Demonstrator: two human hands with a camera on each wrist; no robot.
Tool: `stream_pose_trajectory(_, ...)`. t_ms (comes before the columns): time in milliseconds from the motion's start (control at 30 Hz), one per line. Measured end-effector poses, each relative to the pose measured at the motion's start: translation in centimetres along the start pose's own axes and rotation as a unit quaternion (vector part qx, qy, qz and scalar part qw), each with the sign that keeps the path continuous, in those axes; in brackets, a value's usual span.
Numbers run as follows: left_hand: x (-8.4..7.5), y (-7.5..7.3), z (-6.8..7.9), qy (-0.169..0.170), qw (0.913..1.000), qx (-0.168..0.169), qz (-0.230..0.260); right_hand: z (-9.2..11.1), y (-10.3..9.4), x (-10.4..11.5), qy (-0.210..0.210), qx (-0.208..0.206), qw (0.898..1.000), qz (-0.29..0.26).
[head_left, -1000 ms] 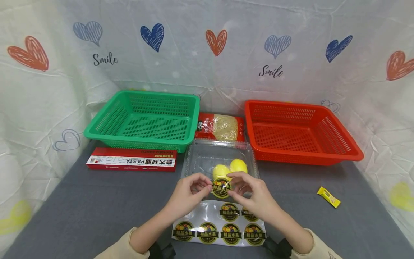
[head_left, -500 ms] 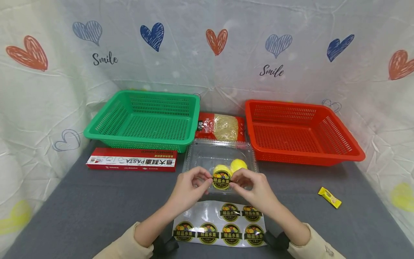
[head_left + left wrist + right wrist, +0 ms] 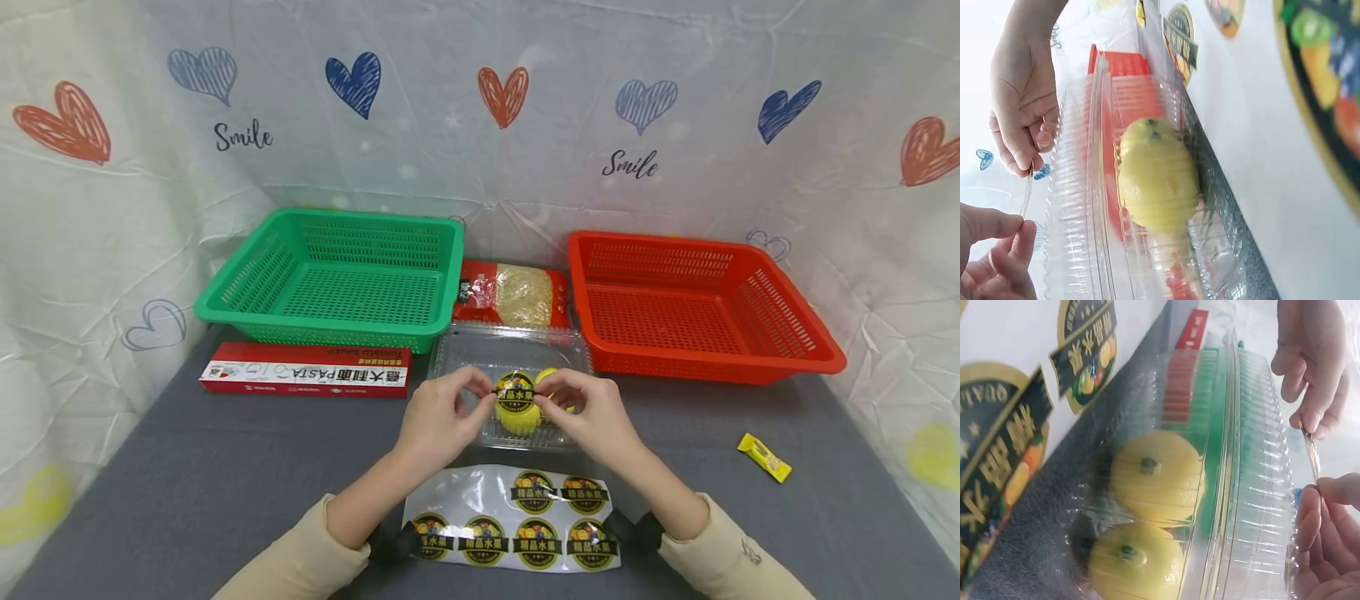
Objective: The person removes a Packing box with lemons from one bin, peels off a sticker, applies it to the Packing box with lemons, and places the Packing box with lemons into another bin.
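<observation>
A round black-and-gold fruit sticker [image 3: 515, 393] is stretched between my hands. My left hand [image 3: 442, 417] pinches its left end between thumb and forefinger, and my right hand [image 3: 592, 410] pinches the right end. In both wrist views the sticker [image 3: 1311, 453] appears edge-on as a thin curved strip, just above the lid. Below it stands a closed clear plastic clamshell box [image 3: 480, 346] with two yellow round fruits [image 3: 1157, 478] inside. From the head view, the sticker and right fingers partly cover the fruits.
A sheet of stickers [image 3: 480, 492] lies in front of the box. Behind are a green basket [image 3: 322, 327], a red-ended noodle bag [image 3: 522, 296] and a red basket [image 3: 697, 367]. A pasta box [image 3: 305, 369] lies left; a small yellow packet [image 3: 765, 457] lies right.
Both hands have carried the sticker forward, from the box's front edge to above the fruits. The right fingers, looser a second ago, now pinch the sticker's end. Box and sheet have stayed put.
</observation>
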State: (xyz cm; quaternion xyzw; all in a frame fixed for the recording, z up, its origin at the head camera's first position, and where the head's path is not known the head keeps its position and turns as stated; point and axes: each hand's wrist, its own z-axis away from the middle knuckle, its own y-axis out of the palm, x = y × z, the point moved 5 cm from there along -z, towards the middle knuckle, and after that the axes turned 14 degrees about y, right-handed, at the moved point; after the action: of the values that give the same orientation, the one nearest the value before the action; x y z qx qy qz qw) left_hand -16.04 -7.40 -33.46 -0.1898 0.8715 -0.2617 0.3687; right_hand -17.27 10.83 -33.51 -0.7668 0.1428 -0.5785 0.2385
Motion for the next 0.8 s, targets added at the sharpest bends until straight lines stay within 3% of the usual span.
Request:
stream_pose_trajectory(200, 0.6, 0.1, -1.1, -0.004, 0.9972, 0.0, -0.074, -1.2, 0.1, -0.2, 0.006, -0.016, 1.0, 0.02)
stream_pose_trajectory(567, 1.9, 0.6, -2.5, -0.026, 0.9926, 0.018, -0.118, -3.1, 0.5, -1.0, 0.044, -0.027, 0.997, 0.05)
stream_pose_trajectory(800, 2.3, 1.1, -3.0, -0.041, 0.9895, 0.041, -0.133, -3.6, 0.6, -1.2, 0.047, -0.028, 0.996, 0.064)
